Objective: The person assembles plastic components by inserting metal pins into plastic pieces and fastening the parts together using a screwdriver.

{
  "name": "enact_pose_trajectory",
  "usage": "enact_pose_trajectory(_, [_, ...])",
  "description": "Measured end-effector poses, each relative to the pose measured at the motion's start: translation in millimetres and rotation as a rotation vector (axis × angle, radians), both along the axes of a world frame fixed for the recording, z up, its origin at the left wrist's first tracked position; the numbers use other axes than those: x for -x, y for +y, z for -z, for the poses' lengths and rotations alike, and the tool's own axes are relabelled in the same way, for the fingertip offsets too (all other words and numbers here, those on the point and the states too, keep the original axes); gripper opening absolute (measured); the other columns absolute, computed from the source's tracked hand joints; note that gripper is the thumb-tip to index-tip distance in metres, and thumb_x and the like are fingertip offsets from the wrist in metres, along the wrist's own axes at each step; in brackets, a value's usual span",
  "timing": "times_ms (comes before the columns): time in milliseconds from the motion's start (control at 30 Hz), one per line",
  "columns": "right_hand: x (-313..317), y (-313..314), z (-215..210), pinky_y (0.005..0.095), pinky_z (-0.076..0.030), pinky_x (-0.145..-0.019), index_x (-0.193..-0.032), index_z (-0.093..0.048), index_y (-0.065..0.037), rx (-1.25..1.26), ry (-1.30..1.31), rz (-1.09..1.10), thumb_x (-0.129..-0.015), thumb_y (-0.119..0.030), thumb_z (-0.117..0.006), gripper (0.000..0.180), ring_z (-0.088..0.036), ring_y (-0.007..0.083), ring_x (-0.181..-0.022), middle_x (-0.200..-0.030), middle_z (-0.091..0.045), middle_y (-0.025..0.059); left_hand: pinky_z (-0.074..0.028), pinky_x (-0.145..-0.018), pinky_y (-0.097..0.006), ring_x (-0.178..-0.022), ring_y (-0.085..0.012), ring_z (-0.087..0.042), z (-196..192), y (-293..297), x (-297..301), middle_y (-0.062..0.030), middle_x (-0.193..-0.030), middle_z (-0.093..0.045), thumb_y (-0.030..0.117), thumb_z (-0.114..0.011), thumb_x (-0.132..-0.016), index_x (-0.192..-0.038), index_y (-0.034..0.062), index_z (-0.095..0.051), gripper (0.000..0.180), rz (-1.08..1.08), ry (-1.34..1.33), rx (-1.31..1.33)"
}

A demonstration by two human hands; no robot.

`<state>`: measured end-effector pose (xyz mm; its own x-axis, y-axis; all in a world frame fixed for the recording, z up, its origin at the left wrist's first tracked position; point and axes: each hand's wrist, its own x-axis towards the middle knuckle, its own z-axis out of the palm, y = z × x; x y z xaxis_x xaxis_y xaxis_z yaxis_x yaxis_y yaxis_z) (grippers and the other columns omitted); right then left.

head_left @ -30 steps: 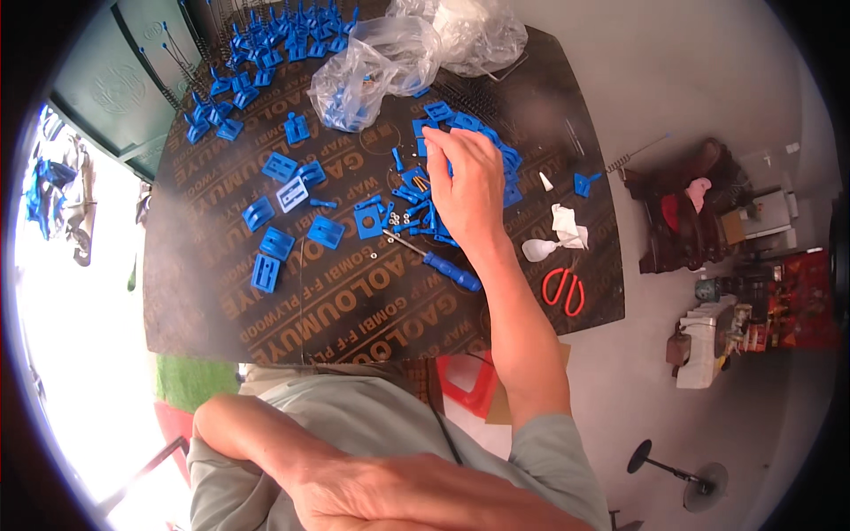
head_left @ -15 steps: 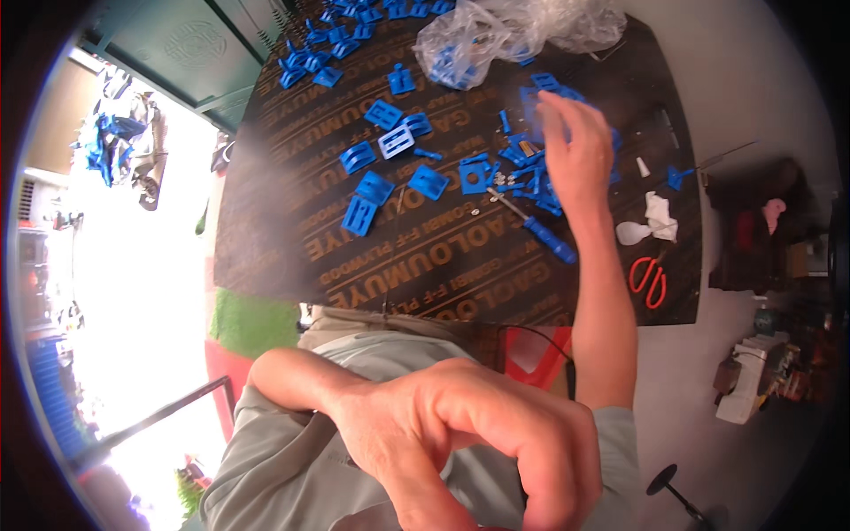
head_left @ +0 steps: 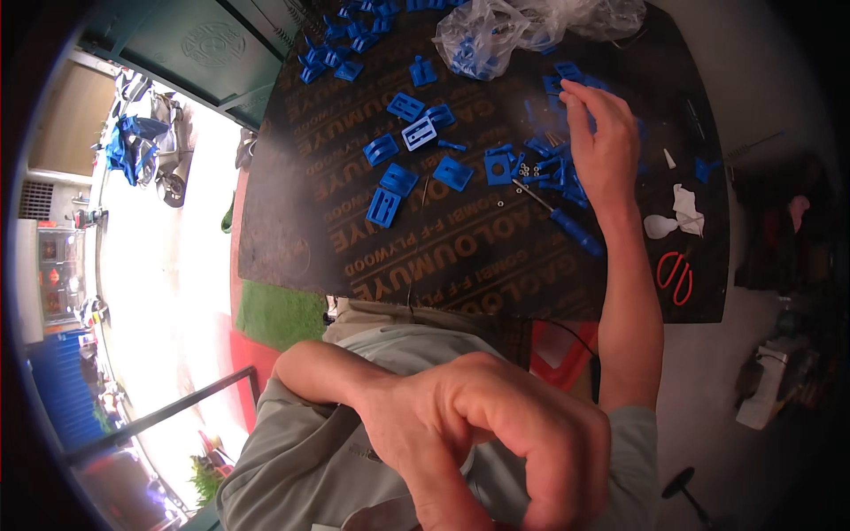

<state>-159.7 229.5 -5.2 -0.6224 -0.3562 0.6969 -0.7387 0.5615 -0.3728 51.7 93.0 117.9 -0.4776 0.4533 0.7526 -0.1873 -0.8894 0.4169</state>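
My left hand [head_left: 487,416] is raised large in the foreground with its fingers curled round. The fingertips run off the lower edge, so what they hold, if anything, is hidden. Over the right part of the table my right hand [head_left: 606,142] reaches above a heap of blue plastic parts [head_left: 553,168]. Its thumb and fingers point forward, slightly apart, and I see nothing between them. Beside the heap lie a blue-handled screwdriver [head_left: 575,232], small nuts [head_left: 529,170] and a square blue part with a round hole [head_left: 498,170].
Loose blue brackets [head_left: 398,180] lie mid-table, and more blue parts [head_left: 332,57] crowd the far left. A clear plastic bag [head_left: 478,40] sits at the far edge. Red-handled scissors [head_left: 675,279] and crumpled white tissue [head_left: 688,211] lie at the right. A dark printed plywood table [head_left: 283,221] carries everything.
The whole view has shifted, so the table and its things appear farther right and slightly higher. Both hands keep nearly the same pose.
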Motion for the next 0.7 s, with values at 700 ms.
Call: enact_pose_trajectory(700, [-46,-28,-27,0.0386,-0.057,-0.090,-0.121,-0.076,-0.002,0.217,-0.221,-0.443,-0.114,-0.018,-0.054,0.028,-0.073,0.0271,-0.104,-0.107,-0.080,0.0104,-0.054,-0.087,-0.033,-0.101,-0.0185,-0.069,84,-54,47,-0.0100,-0.111,-0.069,0.001,-0.061,-0.099,-0.126,0.0032,-0.073,0.029,-1.171,-0.212,1.088])
